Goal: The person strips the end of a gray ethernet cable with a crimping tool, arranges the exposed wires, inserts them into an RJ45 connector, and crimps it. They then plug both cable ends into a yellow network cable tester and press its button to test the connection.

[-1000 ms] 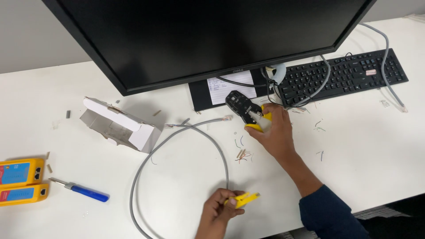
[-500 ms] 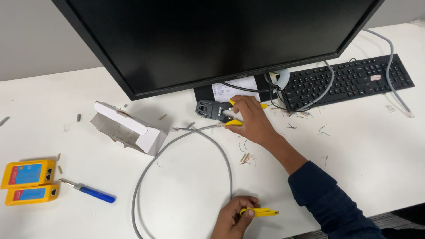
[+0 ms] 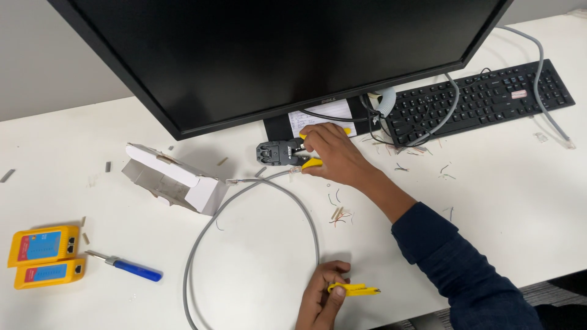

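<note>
Fingers of right hand [image 3: 333,153] grip crimping tool [image 3: 282,151]; left hand [image 3: 324,293] pinches yellow stripper [image 3: 354,289].

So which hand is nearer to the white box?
Right. The right hand holds the crimper near the box; the left hand, with a yellow tool, is at the desk's front edge, farther away.

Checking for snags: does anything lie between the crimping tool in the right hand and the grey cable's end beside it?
Nothing visible does. The right hand holds the crimping tool, and the grey cable end lies just below it on the bare white desk.
</note>
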